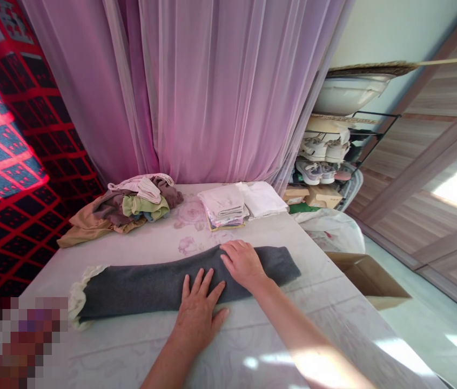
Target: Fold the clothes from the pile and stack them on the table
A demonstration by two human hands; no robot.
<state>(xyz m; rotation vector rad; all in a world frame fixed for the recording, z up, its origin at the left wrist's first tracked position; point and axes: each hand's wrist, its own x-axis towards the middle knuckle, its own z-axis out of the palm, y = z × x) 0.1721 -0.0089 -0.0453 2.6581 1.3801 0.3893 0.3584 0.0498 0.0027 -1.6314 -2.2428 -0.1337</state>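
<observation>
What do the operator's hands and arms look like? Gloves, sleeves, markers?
The left hand and right hand are bare: no gloves, rings or markers visible. The left forearm and right forearm show no sleeves, watch or cables in frame.

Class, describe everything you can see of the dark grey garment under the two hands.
The dark grey garment lies flat in a long strip across the pale, floral-patterned surface. Its cloth looks soft and matte. A cream, gathered edging trims its left end; the right end is plain. It may be folded lengthwise, but the layers are unclear. Left-hand fingers rest near its middle; the right hand lies farther right.
</observation>
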